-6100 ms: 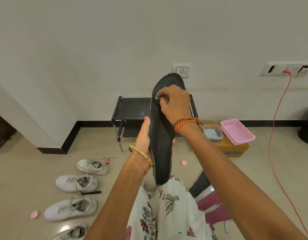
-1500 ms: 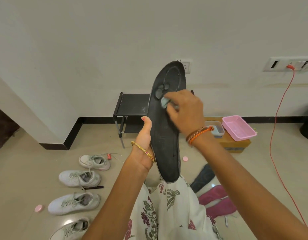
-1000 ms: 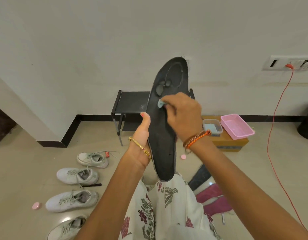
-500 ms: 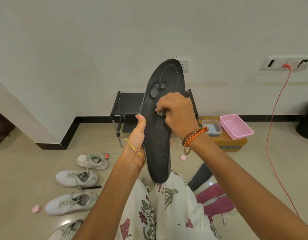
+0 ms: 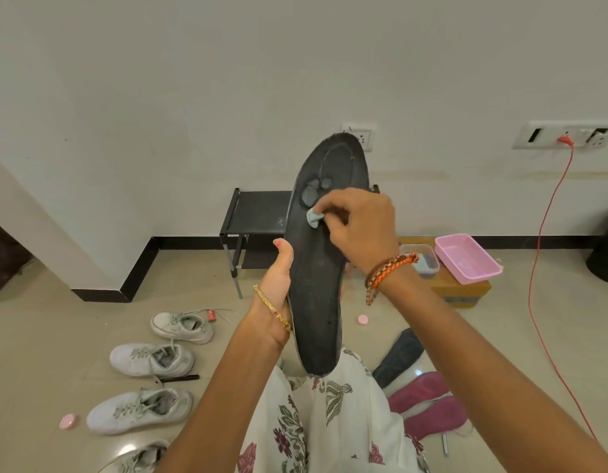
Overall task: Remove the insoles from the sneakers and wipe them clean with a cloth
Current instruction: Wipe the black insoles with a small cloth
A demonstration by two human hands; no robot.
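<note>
Head camera looks down at a person who sits on the floor and holds a black insole (image 5: 324,268) up in front of them, standing tall with its bottom end just above their lap. The left hand (image 5: 277,295) grips the insole by its left edge, thumb along the side and the other fingers hidden behind it. The right hand (image 5: 358,230) has its fingers curled tight around a small blue-green cloth (image 5: 314,218) and presses it on the upper part of the insole, just under some gray marks. So the wiping of this insole is going on, and I think it is not done yet, because the gray marks are there to see. On the floor to the right lie a dark insole (image 5: 398,358) and two pink insoles (image 5: 428,402), already out of their shoes; I cannot tell if they are clean. To the left four white sneakers (image 5: 152,360) sit in a row, and I cannot tell which of them have insoles inside. A pink tray (image 5: 466,259) and a small box with something blue sit on a cardboard box by the wall.
</note>
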